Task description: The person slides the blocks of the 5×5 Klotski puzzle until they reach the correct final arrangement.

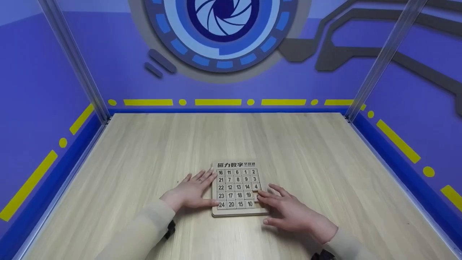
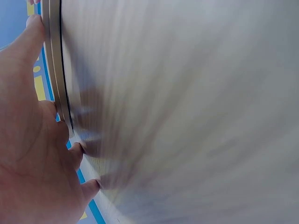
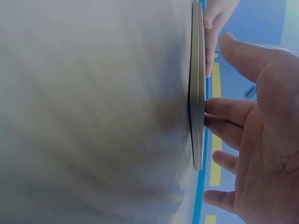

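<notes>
A wooden sliding number puzzle (image 1: 238, 213) lies flat on the table, with rows of square numbered tiles and dark Chinese lettering along its top. My left hand (image 1: 191, 191) rests against its left edge, fingers and thumb spread and fairly straight; the left wrist view shows the thumb at the board's side (image 2: 57, 70). From the right, my right hand (image 1: 294, 213) touches a tile in the fourth row with extended fingertips, its thumb apart from the board. That tile's number is mostly hidden. In the right wrist view, two fingers (image 3: 226, 109) meet the board's top.
The wood-grain table (image 1: 162, 144) spreads around the puzzle. Blue-purple panels (image 1: 108, 47) with yellow dashes stand behind and on both sides, joined by clear corner posts (image 1: 72, 54). Dark wrist straps (image 1: 170, 229) show at the cuffs of light sleeves.
</notes>
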A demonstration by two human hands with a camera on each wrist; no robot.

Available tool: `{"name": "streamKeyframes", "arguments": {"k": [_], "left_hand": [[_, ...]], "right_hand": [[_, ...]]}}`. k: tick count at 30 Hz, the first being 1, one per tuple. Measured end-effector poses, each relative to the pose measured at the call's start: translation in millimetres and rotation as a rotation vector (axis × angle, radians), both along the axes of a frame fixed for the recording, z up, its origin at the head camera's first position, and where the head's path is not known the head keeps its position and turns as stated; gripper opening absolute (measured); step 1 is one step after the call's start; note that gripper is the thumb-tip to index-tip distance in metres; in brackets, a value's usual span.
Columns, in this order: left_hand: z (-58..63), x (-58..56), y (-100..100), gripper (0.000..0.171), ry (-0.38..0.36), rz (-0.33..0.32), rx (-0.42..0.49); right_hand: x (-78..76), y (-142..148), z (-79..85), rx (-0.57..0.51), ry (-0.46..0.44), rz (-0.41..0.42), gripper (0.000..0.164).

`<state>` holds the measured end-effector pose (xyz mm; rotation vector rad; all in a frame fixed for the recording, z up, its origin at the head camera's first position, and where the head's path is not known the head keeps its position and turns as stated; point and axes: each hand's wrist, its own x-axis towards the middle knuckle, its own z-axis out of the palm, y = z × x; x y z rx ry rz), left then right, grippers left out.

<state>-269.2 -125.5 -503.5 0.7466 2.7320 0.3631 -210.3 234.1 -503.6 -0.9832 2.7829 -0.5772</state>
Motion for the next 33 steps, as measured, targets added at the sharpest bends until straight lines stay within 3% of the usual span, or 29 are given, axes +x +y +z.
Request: {"name": "streamKeyframes", "arguments": {"k": [16,26,33], "left_hand": [[0.2,-0.5,0,0.101,0.002,-0.01,-0.008],[-1.1,-1.0,-1,0.102,0.003,-0.01,-0.008],[-1.1,-1.1,-1,0.102,0.003,-0.007,0.0]], "right_hand": [[-6.7,2,-3.4,-0.022,0.0,-0.008,0.075],[10.9,-6,-0.1,-0.041,0.002,0.071,0.071],[13.0,-12,1.9,-0.03,0.001,0.09,0.073]]}}
